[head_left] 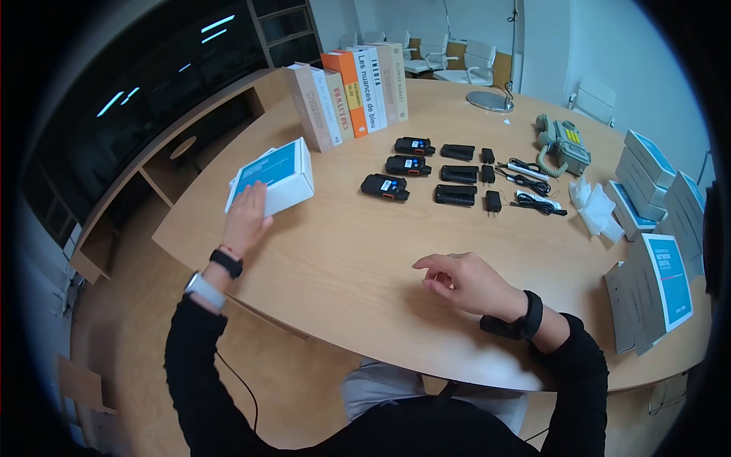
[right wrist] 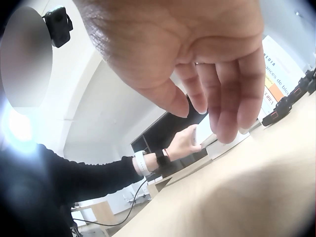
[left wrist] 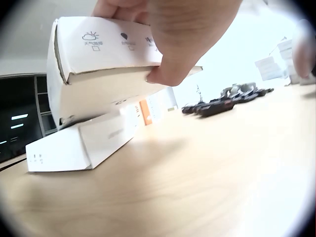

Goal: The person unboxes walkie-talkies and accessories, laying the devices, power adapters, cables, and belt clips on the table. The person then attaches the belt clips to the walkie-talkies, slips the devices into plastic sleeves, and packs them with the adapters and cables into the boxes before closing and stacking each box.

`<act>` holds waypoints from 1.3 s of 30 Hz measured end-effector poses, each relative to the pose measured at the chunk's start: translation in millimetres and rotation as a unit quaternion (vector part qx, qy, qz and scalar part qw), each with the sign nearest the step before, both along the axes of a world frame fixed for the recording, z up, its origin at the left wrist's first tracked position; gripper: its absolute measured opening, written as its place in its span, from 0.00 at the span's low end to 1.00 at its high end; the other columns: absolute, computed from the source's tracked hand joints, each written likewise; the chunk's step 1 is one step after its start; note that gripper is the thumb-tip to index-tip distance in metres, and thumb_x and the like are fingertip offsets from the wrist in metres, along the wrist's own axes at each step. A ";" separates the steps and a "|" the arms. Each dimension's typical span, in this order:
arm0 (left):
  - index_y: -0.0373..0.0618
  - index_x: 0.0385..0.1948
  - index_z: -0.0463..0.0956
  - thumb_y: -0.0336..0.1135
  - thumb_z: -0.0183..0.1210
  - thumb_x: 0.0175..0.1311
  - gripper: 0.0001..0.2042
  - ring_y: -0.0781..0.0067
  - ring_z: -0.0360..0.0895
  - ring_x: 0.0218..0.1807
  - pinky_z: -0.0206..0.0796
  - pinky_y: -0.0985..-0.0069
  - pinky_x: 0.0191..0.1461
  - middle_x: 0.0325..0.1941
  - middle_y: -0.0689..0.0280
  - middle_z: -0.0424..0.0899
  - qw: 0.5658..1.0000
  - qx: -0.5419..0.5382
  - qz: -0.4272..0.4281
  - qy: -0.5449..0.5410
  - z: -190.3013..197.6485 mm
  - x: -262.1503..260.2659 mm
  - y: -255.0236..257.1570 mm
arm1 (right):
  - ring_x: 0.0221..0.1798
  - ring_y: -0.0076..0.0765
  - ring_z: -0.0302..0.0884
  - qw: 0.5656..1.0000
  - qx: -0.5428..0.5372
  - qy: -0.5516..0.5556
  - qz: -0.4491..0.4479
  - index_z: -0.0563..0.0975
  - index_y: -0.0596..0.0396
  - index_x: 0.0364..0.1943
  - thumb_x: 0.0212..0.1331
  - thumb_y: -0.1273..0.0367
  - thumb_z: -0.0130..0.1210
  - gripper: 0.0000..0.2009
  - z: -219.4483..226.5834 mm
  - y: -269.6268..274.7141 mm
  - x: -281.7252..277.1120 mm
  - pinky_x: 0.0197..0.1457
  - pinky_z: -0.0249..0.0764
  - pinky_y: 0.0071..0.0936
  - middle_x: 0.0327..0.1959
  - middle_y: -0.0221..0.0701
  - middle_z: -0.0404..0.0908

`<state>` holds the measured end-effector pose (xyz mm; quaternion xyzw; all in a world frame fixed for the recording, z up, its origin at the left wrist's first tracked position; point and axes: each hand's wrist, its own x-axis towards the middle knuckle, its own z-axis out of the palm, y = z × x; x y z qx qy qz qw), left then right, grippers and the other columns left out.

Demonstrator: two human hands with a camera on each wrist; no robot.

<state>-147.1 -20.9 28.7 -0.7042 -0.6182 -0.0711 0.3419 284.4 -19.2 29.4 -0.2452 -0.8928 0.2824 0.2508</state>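
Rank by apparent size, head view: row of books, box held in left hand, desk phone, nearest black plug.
Row of books
Box held in left hand
Desk phone
Nearest black plug
Box is nearer the camera than the books, so true sizes are unsure.

Pale wall [head_left: 643,84], white chairs [head_left: 474,61] — dark window [head_left: 152,65], bright streaks [head_left: 218,23] — tan floor [head_left: 133,327].

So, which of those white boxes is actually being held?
The tilted box on the far left, gripped by the left hand. No hand holds the lower box beneath it or the boxes on the right.
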 end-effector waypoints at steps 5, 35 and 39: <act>0.34 0.56 0.61 0.30 0.68 0.37 0.38 0.48 0.71 0.54 0.65 0.64 0.57 0.54 0.49 0.72 0.991 0.013 -0.090 -0.103 32.5 67.6 -81.1 | 0.29 0.41 0.79 0.999 -0.017 0.023 -0.022 0.74 0.54 0.45 0.55 0.70 0.53 0.13 15.0 -0.1 6.9 0.35 0.74 0.33 0.27 0.37 0.81; 0.39 0.34 0.76 0.26 0.57 0.51 0.08 0.63 0.80 0.32 0.72 0.73 0.32 0.30 0.58 0.81 0.875 -0.239 -0.389 -0.161 73.1 230.3 -97.3 | 0.32 0.30 0.79 0.972 -0.108 -0.093 -0.188 0.75 0.59 0.40 0.59 0.71 0.52 0.08 -3.4 -17.0 111.4 0.41 0.73 0.23 0.30 0.34 0.81; 0.42 0.29 0.78 0.25 0.60 0.50 0.05 0.63 0.79 0.29 0.70 0.74 0.29 0.27 0.60 0.81 0.874 -0.165 -0.393 -0.233 73.1 217.0 -82.1 | 0.35 0.34 0.77 0.984 -0.121 -0.051 -0.121 0.69 0.55 0.51 0.54 0.69 0.58 0.20 4.6 -36.3 104.7 0.41 0.73 0.27 0.36 0.36 0.78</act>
